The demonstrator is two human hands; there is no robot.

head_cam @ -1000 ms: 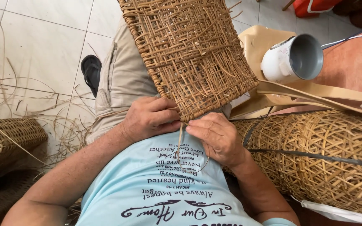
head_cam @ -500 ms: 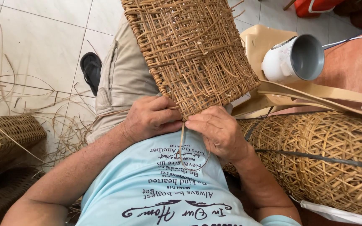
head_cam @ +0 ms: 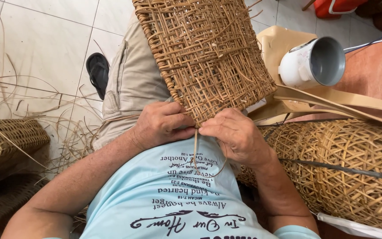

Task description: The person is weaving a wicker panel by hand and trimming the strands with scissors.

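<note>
A flat woven rattan panel (head_cam: 204, 53) rests on my lap, its near corner pointing at my belly. My left hand (head_cam: 162, 124) grips the panel's near left edge, fingers curled around it. At the same corner, my right hand (head_cam: 237, 135) pinches the weave and a loose rattan strand (head_cam: 195, 150) that hangs down from the corner over my light blue shirt. Both hands nearly touch at the corner.
A large woven basket (head_cam: 337, 168) lies on its side at my right. A white mug (head_cam: 312, 62) sits tipped on a tan plastic stool (head_cam: 279, 44). Another basket (head_cam: 5, 141) and loose rattan strips (head_cam: 32, 93) lie on the tiled floor at my left, near a black sandal (head_cam: 97, 71).
The panel and both hands have shifted slightly; my right hand has worked a little closer into the corner of the weave.
</note>
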